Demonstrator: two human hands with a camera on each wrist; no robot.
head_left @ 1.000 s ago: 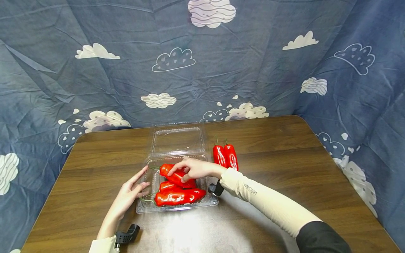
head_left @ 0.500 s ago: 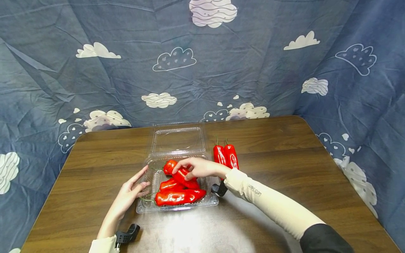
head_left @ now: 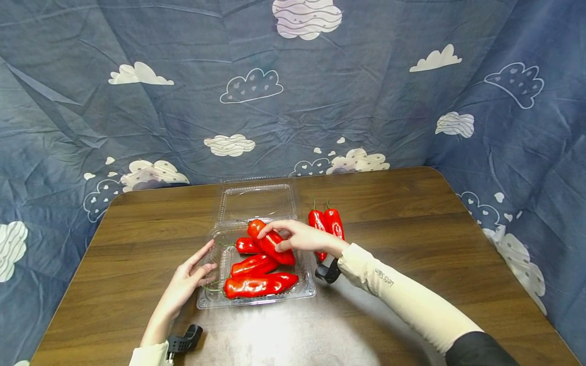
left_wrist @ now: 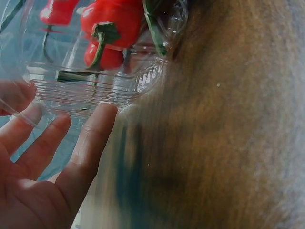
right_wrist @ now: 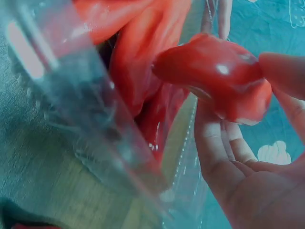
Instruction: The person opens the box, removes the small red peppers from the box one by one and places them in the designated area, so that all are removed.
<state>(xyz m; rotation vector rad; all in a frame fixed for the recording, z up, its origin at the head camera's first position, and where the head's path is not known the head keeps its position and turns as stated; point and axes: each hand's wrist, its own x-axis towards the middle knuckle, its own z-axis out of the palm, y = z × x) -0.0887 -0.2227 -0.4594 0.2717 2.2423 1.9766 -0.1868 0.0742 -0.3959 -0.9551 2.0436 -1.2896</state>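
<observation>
A long red pepper point(head_left: 280, 256) is in my right hand point(head_left: 299, 235), gripped between thumb and fingers above the back right of a clear plastic clamshell box point(head_left: 274, 301). In the right wrist view that pepper point(right_wrist: 217, 71) is tilted and apart from the box wall. Three other red peppers lie in the box: one at the front point(head_left: 261, 285), one in the middle point(head_left: 254, 265), one behind point(head_left: 246, 246), partly covered by the held pepper. My left hand point(head_left: 183, 279) rests its extended fingers against the box's left side; in the left wrist view, fingertips point(left_wrist: 106, 112) touch the ribbed wall.
The box's transparent lid point(head_left: 256, 206) lies folded back behind it. Two more red peppers, a left one point(head_left: 317, 219) and a right one point(head_left: 334, 223), lie side by side on the wooden table point(head_left: 403, 229), right of the box. A cloud-patterned cloth point(head_left: 183, 117) hangs behind.
My right hand has drawn the gripped pepper up, back and to the right, uncovering another pepper beneath it. The left hand stays still.
</observation>
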